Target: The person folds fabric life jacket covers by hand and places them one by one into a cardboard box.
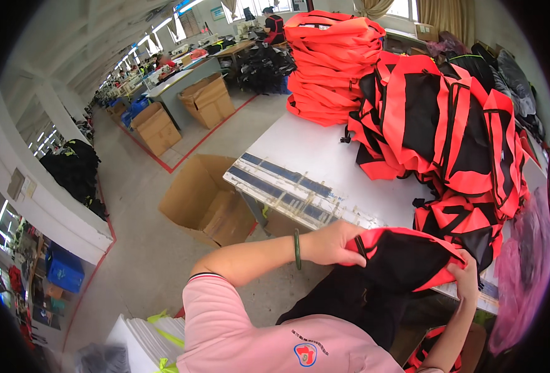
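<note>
Between my hands, over my lap at the table's near edge, is a sewn fabric piece (405, 258) with a black middle and bright red-orange borders. My left hand (336, 244) grips its left end, thumb on top, beside a short dark strap. On the other end, my right hand (466, 276) pinches the red border; some of its fingers are hidden. Just beyond lies a loose heap of similar red-and-black pieces (436, 124), with dark straps and buckles hanging out. A green bangle (297, 248) circles my left wrist.
A tall stack of folded red pieces (331, 68) stands on the white table (312, 146), whose front edge is taped. An open cardboard box (209, 199) sits on the floor left of it. Pink plastic wrap (523, 267) hangs at the right. Another person (274, 26) works far back.
</note>
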### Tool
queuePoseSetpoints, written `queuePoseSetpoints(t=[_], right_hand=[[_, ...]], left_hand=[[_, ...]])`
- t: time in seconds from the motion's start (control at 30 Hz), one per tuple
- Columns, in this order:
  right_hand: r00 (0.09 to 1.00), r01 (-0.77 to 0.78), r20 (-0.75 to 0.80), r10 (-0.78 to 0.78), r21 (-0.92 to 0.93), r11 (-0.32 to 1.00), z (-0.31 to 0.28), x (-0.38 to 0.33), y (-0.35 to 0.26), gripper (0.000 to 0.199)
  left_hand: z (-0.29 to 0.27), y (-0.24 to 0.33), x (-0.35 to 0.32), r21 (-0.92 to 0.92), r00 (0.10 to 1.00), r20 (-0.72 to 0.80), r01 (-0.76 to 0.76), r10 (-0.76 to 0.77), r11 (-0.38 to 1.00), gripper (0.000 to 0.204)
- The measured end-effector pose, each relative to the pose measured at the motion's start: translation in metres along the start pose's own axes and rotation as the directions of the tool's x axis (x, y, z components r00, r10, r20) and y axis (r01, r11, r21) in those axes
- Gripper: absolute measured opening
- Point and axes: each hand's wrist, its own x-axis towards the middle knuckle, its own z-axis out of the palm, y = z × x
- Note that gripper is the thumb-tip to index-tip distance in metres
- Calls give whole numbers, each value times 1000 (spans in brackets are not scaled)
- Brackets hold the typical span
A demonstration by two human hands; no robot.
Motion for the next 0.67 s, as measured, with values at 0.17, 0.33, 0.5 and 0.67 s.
queuePoseSetpoints(t=[0.17, 0.33, 0.5, 0.67], right_hand=[[918, 171, -250, -308, -452, 875, 19, 8, 17, 13], [741, 212, -439, -508, -566, 797, -14, 37, 45, 18], [793, 186, -409, -451, -543, 819, -8, 16, 14, 19], [783, 282, -246, -571, -678, 679, 23, -25, -36, 17]], left_hand=[[-5, -5, 5, 59, 998, -6, 62, -62, 996, 24], [31, -1, 8, 513, 938, 103, -334, 330, 791, 18], [-28, -18, 29, 819, 760, -291, -116, 581, 562, 20], [-77, -53, 48, 824, 700, -502, 211, 507, 525, 21]])
